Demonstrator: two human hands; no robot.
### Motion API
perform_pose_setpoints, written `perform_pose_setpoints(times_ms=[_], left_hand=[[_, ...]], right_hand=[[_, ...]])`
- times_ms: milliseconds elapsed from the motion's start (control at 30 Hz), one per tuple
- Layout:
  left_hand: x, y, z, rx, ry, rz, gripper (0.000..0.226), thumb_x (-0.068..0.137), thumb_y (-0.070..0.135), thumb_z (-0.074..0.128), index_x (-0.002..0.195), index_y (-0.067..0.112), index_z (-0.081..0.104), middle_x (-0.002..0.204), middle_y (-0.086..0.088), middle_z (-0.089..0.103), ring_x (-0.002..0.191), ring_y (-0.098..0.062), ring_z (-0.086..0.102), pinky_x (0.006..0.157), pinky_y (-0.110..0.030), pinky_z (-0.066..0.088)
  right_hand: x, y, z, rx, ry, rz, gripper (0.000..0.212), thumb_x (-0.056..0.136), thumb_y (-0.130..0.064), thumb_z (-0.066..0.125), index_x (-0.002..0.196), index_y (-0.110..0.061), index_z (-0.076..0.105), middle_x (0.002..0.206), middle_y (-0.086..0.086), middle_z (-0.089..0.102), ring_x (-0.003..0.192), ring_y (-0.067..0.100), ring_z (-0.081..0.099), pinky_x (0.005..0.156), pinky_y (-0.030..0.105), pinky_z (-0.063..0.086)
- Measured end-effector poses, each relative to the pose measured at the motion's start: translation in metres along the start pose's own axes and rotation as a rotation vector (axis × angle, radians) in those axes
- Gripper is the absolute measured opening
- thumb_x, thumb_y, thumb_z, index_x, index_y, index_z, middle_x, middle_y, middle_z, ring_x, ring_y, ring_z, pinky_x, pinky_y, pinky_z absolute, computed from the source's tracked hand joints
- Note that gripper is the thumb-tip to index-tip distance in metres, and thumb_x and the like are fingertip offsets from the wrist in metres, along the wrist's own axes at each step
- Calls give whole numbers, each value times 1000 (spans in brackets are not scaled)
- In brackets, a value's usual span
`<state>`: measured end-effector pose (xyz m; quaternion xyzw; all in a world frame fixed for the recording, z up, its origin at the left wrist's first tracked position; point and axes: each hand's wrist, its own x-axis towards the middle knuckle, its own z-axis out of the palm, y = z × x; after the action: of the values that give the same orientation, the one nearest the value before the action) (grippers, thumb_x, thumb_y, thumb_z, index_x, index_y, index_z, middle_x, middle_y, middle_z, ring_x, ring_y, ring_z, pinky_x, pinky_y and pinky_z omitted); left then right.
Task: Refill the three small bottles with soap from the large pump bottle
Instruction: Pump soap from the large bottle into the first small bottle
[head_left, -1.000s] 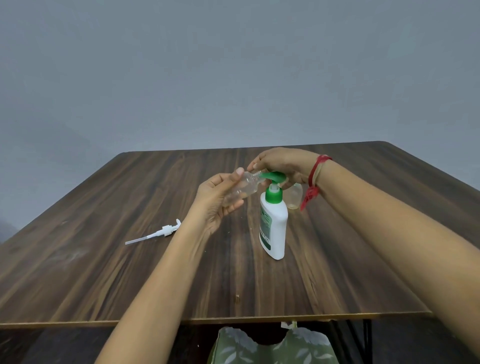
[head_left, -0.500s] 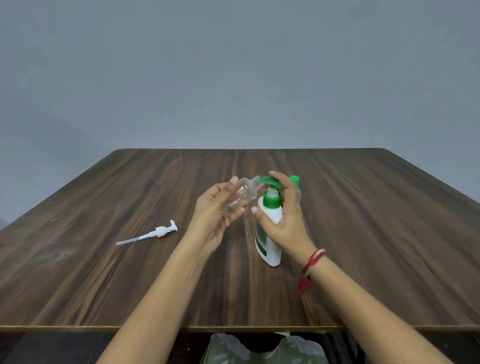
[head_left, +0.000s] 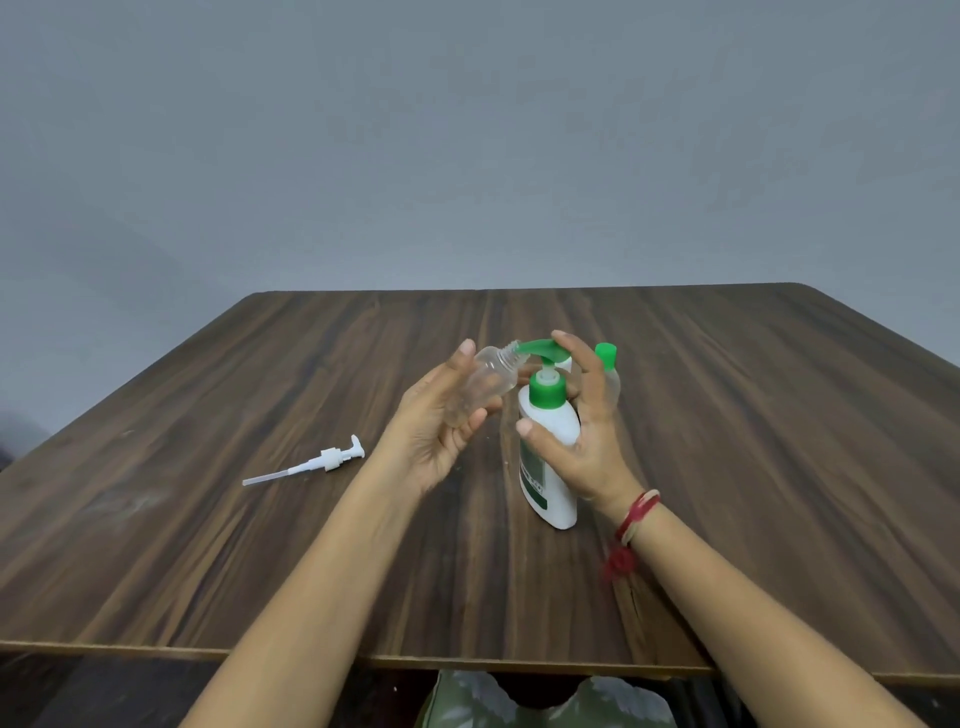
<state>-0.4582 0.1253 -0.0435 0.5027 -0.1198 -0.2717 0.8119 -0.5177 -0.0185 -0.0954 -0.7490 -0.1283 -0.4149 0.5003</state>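
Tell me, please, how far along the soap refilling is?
Done: the white pump lies removed on the table. In hand: the left hand tilts the clear bottle, neck open, to the nozzle of the large pump bottle, which the right hand grips. Left: filling; it looks nearly empty.

We see both bare forearms reaching in from the lower edge and converging toward the middle. The left hand is turned palm-up, with fingers and thumb curled around a small bottle, which it holds tilted. The right hand wraps the pump bottle from the right, thumb across its front and forefinger laid on the pump head. A red thread band circles the right wrist.
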Motion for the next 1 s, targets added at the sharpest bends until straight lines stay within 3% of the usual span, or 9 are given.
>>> perform_pose_setpoints(times_ms=[133, 233, 333, 467, 600, 733, 867, 1000], left_hand=[[5, 3, -5, -35, -9, -28, 44, 67, 43, 69, 96, 11, 67, 86, -5, 75, 56, -11, 66, 45, -13, 51], [8, 6, -7, -25, -16, -29, 43, 67, 42, 69, 97, 11, 66, 84, -5, 74, 55, -10, 65, 43, -13, 50], [13, 6, -10, -36, -29, -52, 48, 66, 43, 72, 100, 10, 68, 94, -10, 73, 53, -11, 64, 40, -13, 49], [21, 5, -14, -32, -56, -79, 50, 66, 44, 73, 103, 11, 69, 103, -11, 71, 52, -12, 64, 37, -14, 48], [25, 6, -11, -1, -76, -70, 47, 66, 43, 71, 99, 11, 69, 90, -9, 73, 51, -11, 63, 36, -13, 46], [29, 7, -11, 28, -66, -41, 44, 67, 42, 69, 97, 10, 68, 81, -6, 73, 48, -10, 62, 34, -12, 45], [32, 2, -13, -5, -68, -44, 42, 67, 43, 69, 94, 11, 68, 81, -6, 73, 45, -11, 61, 33, -12, 44], [34, 0, -12, -3, -72, -38, 41, 66, 43, 69, 92, 11, 68, 76, -6, 72, 44, -11, 60, 33, -12, 43]], right_hand=[[4, 4, 2, -19, -48, -7, 77, 73, -47, 71, 137, -45, 27, 131, 1, 49, 119, 18, 54, 104, 42, 43], [7, 7, 5, -29, -40, -12, 78, 72, -37, 71, 135, -45, 27, 132, -16, 45, 120, 21, 53, 104, 41, 42], [7, 7, 12, 1, -9, -2, 69, 73, -25, 62, 134, -29, 30, 128, -30, 42, 118, 17, 52, 103, 31, 41], [6, 14, 12, -9, 9, 10, 71, 76, -23, 59, 138, -39, 27, 136, -16, 42, 122, 23, 50, 107, 42, 39], [7, 18, 10, -61, 27, 7, 75, 77, -20, 58, 139, -45, 23, 139, 5, 41, 123, 29, 49, 103, 54, 39], [7, 15, 12, -50, 68, -31, 70, 75, -16, 57, 131, -47, 30, 128, 13, 47, 112, 25, 56, 98, 48, 45], [8, 20, 14, -34, 54, -18, 69, 75, -15, 56, 130, -47, 31, 127, 12, 48, 111, 32, 55, 97, 53, 44], [9, 21, 14, -3, 69, -67, 64, 75, -14, 56, 127, -43, 33, 122, 5, 48, 94, 23, 60, 86, 35, 49]])
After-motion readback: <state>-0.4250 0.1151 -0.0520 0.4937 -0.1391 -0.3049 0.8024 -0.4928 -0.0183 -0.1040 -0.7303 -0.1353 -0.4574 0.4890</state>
